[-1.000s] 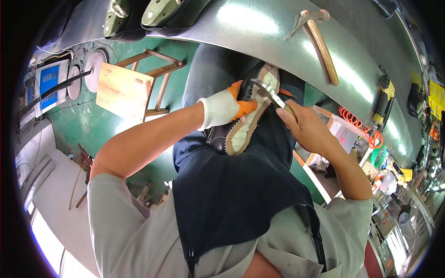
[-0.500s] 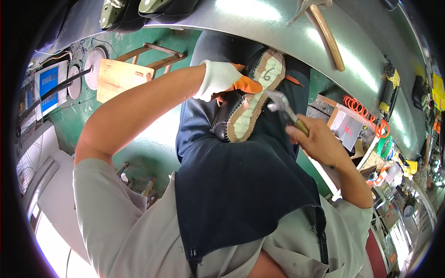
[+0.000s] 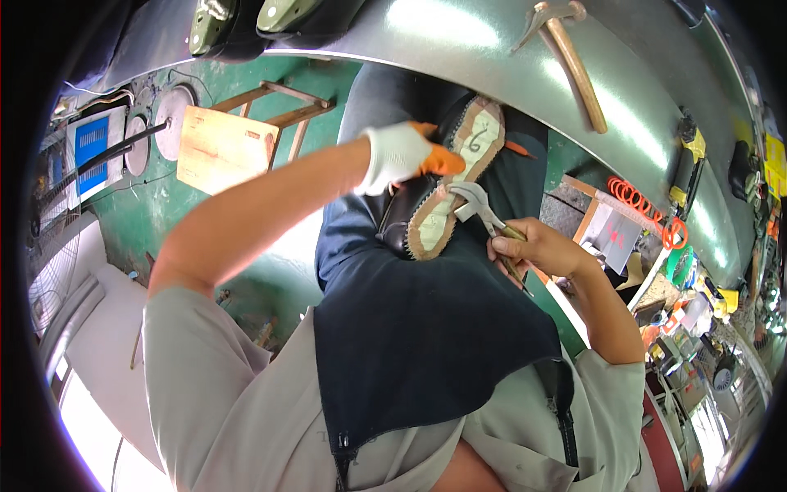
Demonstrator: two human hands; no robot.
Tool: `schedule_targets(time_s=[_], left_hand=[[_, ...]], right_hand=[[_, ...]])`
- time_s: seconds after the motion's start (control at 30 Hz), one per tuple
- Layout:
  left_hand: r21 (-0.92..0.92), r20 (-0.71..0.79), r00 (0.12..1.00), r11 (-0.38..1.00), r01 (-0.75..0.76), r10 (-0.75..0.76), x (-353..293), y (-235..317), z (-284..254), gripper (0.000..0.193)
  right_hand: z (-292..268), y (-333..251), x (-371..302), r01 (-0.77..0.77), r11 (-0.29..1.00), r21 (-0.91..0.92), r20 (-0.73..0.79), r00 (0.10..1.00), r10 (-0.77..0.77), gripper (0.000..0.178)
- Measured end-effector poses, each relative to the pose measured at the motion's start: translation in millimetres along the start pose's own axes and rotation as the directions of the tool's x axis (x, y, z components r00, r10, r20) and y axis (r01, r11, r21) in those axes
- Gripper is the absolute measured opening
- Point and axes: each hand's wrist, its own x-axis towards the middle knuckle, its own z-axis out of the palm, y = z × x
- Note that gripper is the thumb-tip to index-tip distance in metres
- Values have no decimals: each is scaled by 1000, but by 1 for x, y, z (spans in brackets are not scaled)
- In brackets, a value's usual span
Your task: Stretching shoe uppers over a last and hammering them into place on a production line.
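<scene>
A black shoe upper (image 3: 397,221) lies sole side up across my lap, its notched brown edge folded round a pale insole (image 3: 432,225). My left hand (image 3: 410,156), in a white glove with orange fingers, is closed on the middle of the shoe. Bare, my right hand (image 3: 537,246) grips a pair of metal lasting pincers (image 3: 477,201) by the handles. The pincers' curved jaws touch or nearly touch the shoe's edge near my left fingertips; contact is hard to make out. A pointed orange tool (image 3: 520,149) shows beside the shoe's far end.
A metal-topped bench (image 3: 459,41) curves along the far side, carrying a wooden-handled hammer (image 3: 575,74) and dark shoes with green soles (image 3: 283,12). Left on the green floor stands a wooden stool (image 3: 225,148). A coiled orange hose (image 3: 627,194) and cluttered shelves fill the right.
The pincers have moved left onto the shoe's edge, their jaws now by my left fingertips. My right hand has turned, and the view has shifted slightly.
</scene>
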Motion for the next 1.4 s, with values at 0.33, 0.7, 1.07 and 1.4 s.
schedule_targets(time_s=[0.33, 0.7, 1.07, 1.4], left_hand=[[-143, -181, 952, 951, -274, 247, -20, -41, 28, 89], [146, -108, 934, 934, -325, 342, -23, -38, 23, 107], [222, 43, 911, 885, -408, 410, -43, -52, 12, 130], [245, 45, 877, 846, -473, 478, -39, -49, -1, 134]], right_hand=[[16, -42, -22, -35, 758, -651, -256, 951, -176, 30], [36, -36, 10, 153, 638, -754, -445, 596, -669, 28], [39, -16, 12, 155, 583, -798, -316, 716, -623, 24], [47, -24, 25, 108, 504, -857, -285, 715, -639, 22]])
